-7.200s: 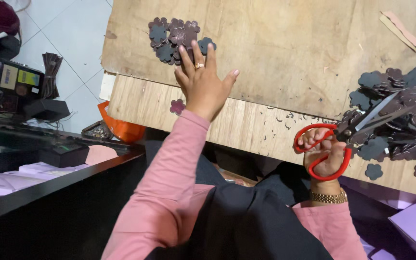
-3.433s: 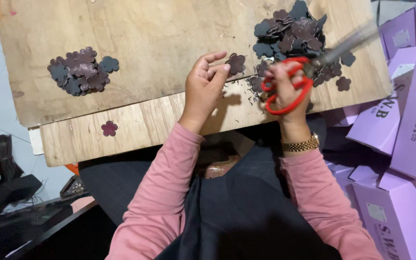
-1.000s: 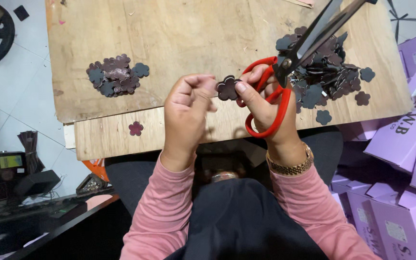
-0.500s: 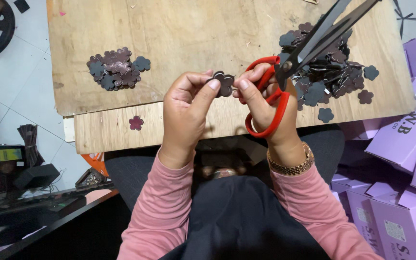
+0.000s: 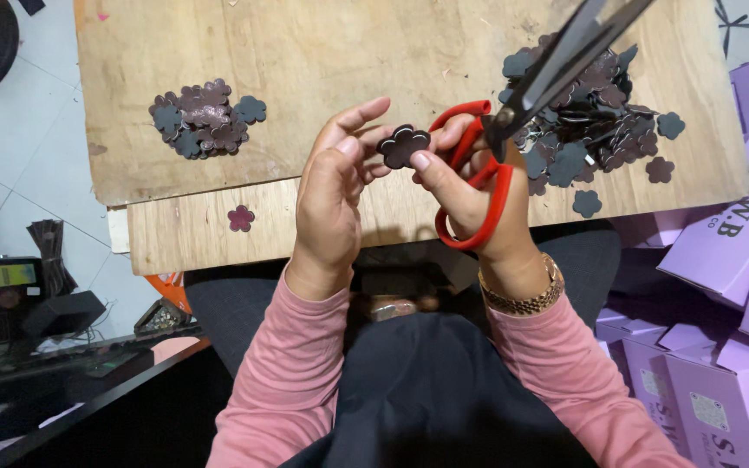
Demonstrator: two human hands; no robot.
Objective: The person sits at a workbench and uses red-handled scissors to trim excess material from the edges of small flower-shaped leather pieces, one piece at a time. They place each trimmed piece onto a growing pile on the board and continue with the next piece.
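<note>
Over the wooden worktop point(image 5: 305, 52), both hands pinch 1 dark flower cutout point(image 5: 404, 146) between them: left hand point(image 5: 333, 195) fingers gripping its edge, right hand point(image 5: 470, 186) also carrying red scissors point(image 5: 513, 130), keeping blades clear.

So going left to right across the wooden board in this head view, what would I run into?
Small pile of dark flower cutouts → lone flower piece → left hand → flower held at the fingertips → right hand with red-handled scissors → big pile of flowers.

Dark flower cutout point(image 5: 404, 146) pinched upright; red-handled scissors point(image 5: 513, 113) blades shut.
</note>
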